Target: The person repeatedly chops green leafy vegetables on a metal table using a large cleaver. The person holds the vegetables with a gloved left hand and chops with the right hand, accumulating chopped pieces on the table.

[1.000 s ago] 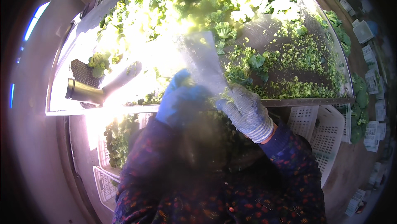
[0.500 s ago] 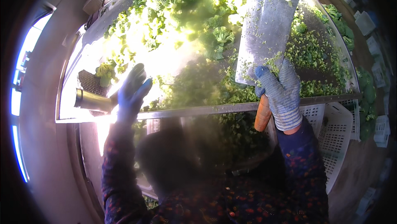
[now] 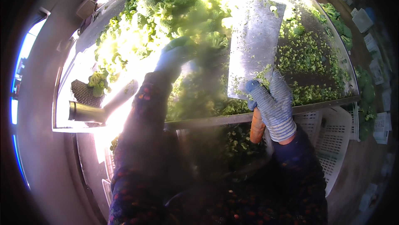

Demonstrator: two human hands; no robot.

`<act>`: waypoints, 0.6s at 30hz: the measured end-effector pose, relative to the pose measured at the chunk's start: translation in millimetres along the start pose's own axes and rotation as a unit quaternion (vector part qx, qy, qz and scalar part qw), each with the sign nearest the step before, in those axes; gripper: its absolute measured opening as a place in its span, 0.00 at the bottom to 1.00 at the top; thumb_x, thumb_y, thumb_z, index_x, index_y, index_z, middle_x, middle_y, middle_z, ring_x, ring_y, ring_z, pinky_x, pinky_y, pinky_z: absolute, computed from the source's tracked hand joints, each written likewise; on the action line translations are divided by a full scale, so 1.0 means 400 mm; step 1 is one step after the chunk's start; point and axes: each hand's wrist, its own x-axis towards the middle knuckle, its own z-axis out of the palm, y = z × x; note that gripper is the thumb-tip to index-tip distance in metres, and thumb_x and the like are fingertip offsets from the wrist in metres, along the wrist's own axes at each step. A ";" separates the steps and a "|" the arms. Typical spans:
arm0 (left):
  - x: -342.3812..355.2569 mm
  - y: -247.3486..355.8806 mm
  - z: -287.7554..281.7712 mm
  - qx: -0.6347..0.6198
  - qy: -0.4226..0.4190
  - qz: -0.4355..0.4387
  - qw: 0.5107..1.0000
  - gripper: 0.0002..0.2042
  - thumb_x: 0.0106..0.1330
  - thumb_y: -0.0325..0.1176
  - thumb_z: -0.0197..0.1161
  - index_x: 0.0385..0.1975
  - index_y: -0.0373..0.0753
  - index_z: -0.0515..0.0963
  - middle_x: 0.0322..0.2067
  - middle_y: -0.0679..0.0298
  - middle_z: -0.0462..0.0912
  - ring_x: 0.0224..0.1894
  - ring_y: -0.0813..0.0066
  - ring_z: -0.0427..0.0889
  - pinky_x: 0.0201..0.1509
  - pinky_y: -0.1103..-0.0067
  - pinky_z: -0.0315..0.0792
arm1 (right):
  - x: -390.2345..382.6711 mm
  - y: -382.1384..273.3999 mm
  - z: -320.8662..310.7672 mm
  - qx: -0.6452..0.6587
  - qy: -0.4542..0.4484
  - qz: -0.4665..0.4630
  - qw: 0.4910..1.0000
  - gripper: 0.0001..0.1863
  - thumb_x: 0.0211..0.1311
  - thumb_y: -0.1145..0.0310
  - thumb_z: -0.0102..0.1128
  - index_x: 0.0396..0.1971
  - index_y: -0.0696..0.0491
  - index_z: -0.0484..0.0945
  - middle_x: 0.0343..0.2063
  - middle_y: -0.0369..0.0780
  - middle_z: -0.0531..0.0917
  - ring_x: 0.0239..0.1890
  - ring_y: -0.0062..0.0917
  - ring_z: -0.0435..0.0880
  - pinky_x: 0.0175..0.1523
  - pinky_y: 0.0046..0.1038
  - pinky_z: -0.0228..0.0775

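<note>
My right hand [image 3: 272, 104], in a striped knit glove, grips a cleaver [image 3: 255, 46] with a wide steel blade and an orange-brown handle [image 3: 257, 125]; broccoli scraps speckle the blade. My left hand [image 3: 174, 54], blue-gloved, reaches over the table into the edge of the broccoli pile [image 3: 162, 13]; blur and glare hide its fingers and whether they touch a floret. Chopped bits [image 3: 307, 63] cover the metal worktable [image 3: 216, 118] right of the blade. At the table's left end lie a metal cylinder [image 3: 85, 110] and a floret [image 3: 97, 83] on dark mesh.
Perforated white crates stand below the table, one at the right [image 3: 326, 150], another holding greens [image 3: 232, 142]. Along the right side are more broccoli [image 3: 336, 17] and stacked white containers [image 3: 380, 127]. A raised metal rim borders the table. A wall [image 3: 37, 100] is at the left.
The cleaver went from the middle, near both hands, to the right in my right hand, then shifted slightly down and left. My left hand swung left, then forward and right toward the broccoli pile.
</note>
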 end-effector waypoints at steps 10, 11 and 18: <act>-0.357 0.078 0.085 -0.056 -0.087 0.037 0.994 0.22 0.64 0.20 0.50 0.60 0.33 0.58 0.53 0.57 0.69 0.53 0.71 0.71 0.55 0.76 0.69 | -0.037 0.060 0.060 -0.289 -0.082 -0.279 0.912 0.15 0.56 0.73 0.59 0.44 0.60 0.74 0.32 0.42 0.82 0.28 0.23 0.80 0.33 0.25 0.71; -0.379 0.079 0.098 -0.121 -0.056 0.014 0.991 0.23 0.63 0.20 0.53 0.59 0.34 0.59 0.53 0.59 0.70 0.49 0.73 0.74 0.50 0.77 0.72 | -0.042 0.061 0.056 -0.383 -0.115 -0.347 0.848 0.16 0.56 0.74 0.57 0.45 0.61 0.73 0.35 0.46 0.82 0.33 0.28 0.81 0.37 0.27 0.73; -0.386 0.025 0.119 0.440 0.081 0.355 0.821 0.30 0.52 0.24 0.68 0.55 0.33 0.61 0.42 0.56 0.76 0.40 0.63 0.77 0.46 0.73 0.72 | -0.061 0.071 0.078 -0.099 -0.144 -0.043 0.984 0.17 0.58 0.75 0.57 0.48 0.58 0.71 0.30 0.37 0.80 0.23 0.17 0.77 0.27 0.21 0.70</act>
